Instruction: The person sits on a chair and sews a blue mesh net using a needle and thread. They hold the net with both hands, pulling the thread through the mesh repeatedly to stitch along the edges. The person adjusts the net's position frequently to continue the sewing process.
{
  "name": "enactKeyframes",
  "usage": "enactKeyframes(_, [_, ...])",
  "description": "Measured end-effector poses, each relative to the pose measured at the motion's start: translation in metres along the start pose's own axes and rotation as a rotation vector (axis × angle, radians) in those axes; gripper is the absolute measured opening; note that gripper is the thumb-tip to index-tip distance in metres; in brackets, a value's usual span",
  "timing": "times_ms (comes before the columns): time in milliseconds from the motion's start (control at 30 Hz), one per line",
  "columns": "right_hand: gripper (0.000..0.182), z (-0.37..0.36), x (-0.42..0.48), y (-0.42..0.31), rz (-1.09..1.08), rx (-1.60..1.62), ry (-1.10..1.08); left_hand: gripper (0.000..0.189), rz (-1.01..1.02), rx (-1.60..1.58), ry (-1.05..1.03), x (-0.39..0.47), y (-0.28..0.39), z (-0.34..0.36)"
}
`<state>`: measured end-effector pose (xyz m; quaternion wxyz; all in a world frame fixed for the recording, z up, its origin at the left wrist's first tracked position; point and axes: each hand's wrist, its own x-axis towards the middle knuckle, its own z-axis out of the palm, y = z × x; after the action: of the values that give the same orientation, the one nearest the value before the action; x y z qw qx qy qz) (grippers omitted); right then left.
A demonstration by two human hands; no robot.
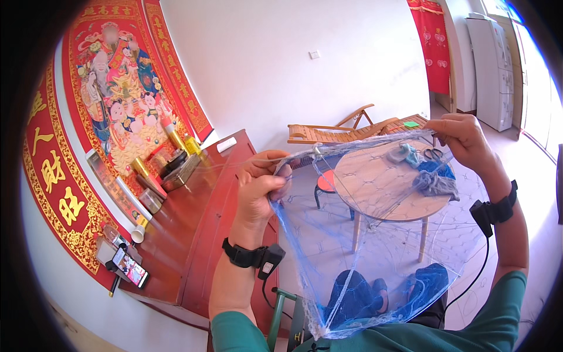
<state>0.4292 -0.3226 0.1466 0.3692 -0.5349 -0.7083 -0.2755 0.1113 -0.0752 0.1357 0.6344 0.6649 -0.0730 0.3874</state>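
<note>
Before me spreads a sheer blue mesh food cover [316,259] with thin ribs and pale lacy edging. My left hand [259,189] pinches its upper left edge between thumb and fingers. At the upper right corner, my right hand [466,136] grips the same edging, holding it raised. The mesh hangs from both hands to my lap. Through it I see a round wooden table [374,189]. Scissors [433,154], a pale bundle of fabric [403,155] and a grey and blue cloth [435,182] lie on its right side.
A red wooden cabinet [198,229] stands at left, bearing boxes, bottles and a phone on a stand [132,268]. Behind the table is a wooden reclining chair [325,133]. A red-topped stool [326,180] sits beside the table. Cables run from both wrist bands.
</note>
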Motion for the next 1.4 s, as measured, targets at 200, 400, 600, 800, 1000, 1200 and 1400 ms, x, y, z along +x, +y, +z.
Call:
enactKeyframes(200, [0.027,0.002,-0.005,0.006,0.009,0.022,-0.030,0.012,-0.082,-0.029,0.147,0.000,-0.007,0.001])
enactKeyframes(400, [0.023,0.000,-0.007,-0.001,0.106,0.052,-0.044,0.011,-0.067,-0.025,0.213,0.002,-0.009,0.009])
enactKeyframes(600, [0.020,-0.008,-0.009,-0.001,0.129,0.056,-0.062,0.012,-0.112,-0.085,0.146,0.002,-0.015,0.003])
enactKeyframes(800, [0.028,-0.008,-0.003,0.000,0.092,0.132,-0.102,0.010,-0.085,0.088,0.114,0.003,-0.015,0.012])
enactKeyframes(1000, [0.041,0.055,0.051,-0.073,-0.002,0.143,-0.211,0.009,-0.048,0.287,0.064,0.003,-0.005,0.024])
enactKeyframes(1200, [0.052,0.079,0.074,-0.065,0.207,0.503,-0.648,0.008,-0.012,0.416,0.005,-0.003,0.007,0.030])
enactKeyframes(1400, [0.072,0.090,0.016,-0.014,0.561,0.500,-0.778,0.008,0.007,0.418,0.005,-0.020,0.022,-0.004])
